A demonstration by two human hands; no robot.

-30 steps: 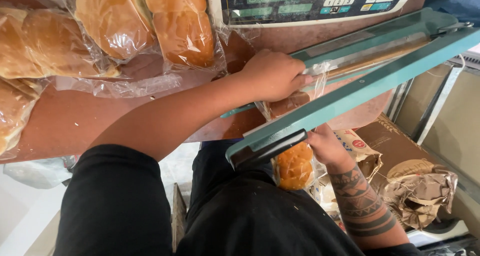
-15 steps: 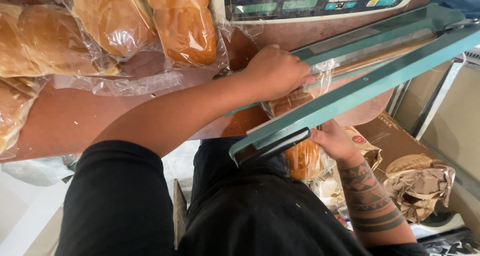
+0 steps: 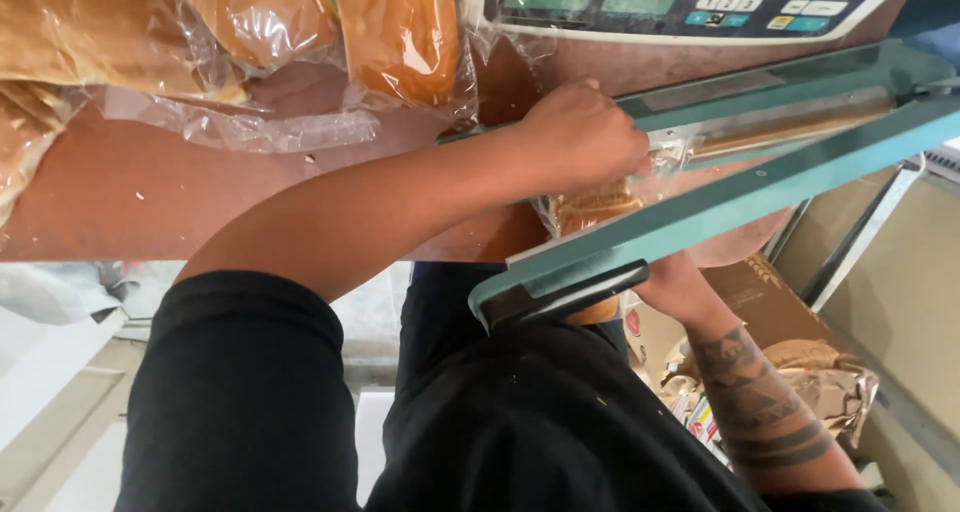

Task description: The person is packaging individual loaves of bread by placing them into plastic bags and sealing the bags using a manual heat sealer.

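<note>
Bagged bread loaves [image 3: 300, 32] are lying along the far left of the brown surface [image 3: 130, 192], their clear wrapping trailing toward me; they are sitting where they sat a second ago, only larger in my view as my head is leaning closer. My left hand [image 3: 585, 137] is reaching across the surface, its fingers [image 3: 625, 147] curled closed and pinching the open mouth of the clear plastic bag of bread [image 3: 595, 207] against the lower bar of the teal heat sealer [image 3: 760, 102]. A second ago that hand was resting a little lower on the bag's neck; now it is sitting farther up, right at the sealing strip. The bag is hanging over the edge of the surface, between the sealer's base and its raised arm [image 3: 700, 222], and less of the loaf is showing below the arm than before. Beyond the sealer, a digital scale with a keypad [image 3: 700, 2] is standing at the top edge. My right hand [image 3: 680, 287] is tucked under the sealer's arm, beside the bag's lower end; I cannot tell whether its fingers are gripping anything, because the arm is hiding them. Farther right, crumpled brown paper [image 3: 820, 372] is lying in a cardboard box [image 3: 760, 292].
</note>
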